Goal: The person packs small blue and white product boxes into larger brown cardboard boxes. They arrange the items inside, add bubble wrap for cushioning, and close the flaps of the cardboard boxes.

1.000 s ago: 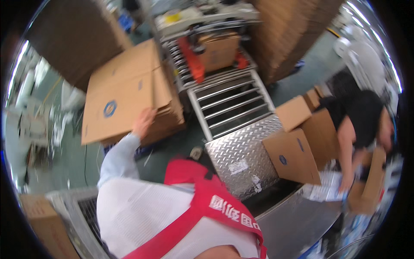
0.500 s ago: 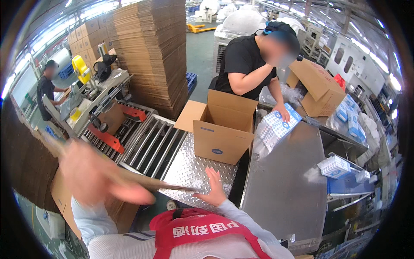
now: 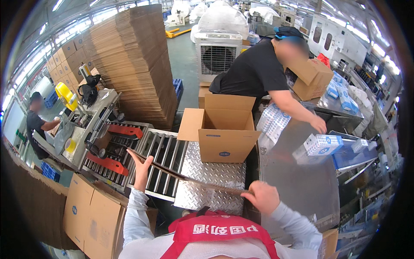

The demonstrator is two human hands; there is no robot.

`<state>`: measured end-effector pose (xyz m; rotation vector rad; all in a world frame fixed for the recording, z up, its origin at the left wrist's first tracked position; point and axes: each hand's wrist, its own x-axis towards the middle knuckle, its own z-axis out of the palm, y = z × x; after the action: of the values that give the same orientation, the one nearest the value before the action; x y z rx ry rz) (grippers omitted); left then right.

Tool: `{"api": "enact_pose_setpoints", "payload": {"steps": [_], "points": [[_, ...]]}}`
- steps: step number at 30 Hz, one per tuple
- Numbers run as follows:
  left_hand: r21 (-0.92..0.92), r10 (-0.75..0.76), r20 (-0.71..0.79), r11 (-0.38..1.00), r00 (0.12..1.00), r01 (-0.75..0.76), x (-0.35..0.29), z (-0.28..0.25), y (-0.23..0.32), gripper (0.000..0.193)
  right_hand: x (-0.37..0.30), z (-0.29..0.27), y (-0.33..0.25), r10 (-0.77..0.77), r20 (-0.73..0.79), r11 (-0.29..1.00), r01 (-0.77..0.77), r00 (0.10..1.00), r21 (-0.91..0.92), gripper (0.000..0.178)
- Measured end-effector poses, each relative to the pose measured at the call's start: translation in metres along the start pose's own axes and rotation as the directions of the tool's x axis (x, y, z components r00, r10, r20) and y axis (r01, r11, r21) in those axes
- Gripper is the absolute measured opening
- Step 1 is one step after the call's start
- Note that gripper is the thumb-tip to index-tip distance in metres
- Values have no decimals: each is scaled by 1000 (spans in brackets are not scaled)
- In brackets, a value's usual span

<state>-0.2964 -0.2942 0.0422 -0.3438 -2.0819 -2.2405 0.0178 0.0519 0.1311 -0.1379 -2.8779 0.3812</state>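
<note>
A flattened cardboard carton [image 3: 189, 178] is stretched between my hands, seen nearly edge-on and slightly bowed. At its left end my left hand [image 3: 141, 173] supports it, the thumb and fingers on either side of the board. My right hand [image 3: 264, 197] is closed around the other end, over the edge of the grey table. Just beyond the board stands an open brown carton [image 3: 227, 146] with its flaps up, on a diamond-plate metal platform [image 3: 202, 172]. What lies inside that carton is hidden.
Left of the platform runs a roller conveyor [image 3: 160, 175] with red guides [image 3: 108, 163]. Behind rises a tall stack of flat cardboard [image 3: 133, 64]. A co-worker [image 3: 258, 71] leans over the grey table [image 3: 297, 185], reaching toward a blue-and-white pack [image 3: 321, 144]. More cartons [image 3: 95, 220] lean at lower left.
My left hand has come down and inward, and my right hand has gone from open to gripping the board. The co-worker's arm has swung right, off one pack toward another.
</note>
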Motion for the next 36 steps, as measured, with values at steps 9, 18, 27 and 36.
{"api": "enact_pose_setpoints", "payload": {"steps": [9, 18, 27, 36], "points": [[-105, -9, 462, 992, 887, 65, -11, 7, 57, 110, 72, -30, 35, 259, -14, 925, -252, 966, -283, 38], [582, -454, 811, 570, 368, -580, -32, 144, 28, 136, 55, 180, 19, 82, 566, 841, -362, 820, 402, 73], [425, -702, 543, 703, -462, -570, -75, 108, 114, 84, 63, 86, -3, -90, 135, 909, 137, 987, -394, 36], [465, 24, 855, 404, 518, -788, 18, 25, -14, 74, 127, 121, -5, 424, -301, 475, 73, 854, 877, 9]]}}
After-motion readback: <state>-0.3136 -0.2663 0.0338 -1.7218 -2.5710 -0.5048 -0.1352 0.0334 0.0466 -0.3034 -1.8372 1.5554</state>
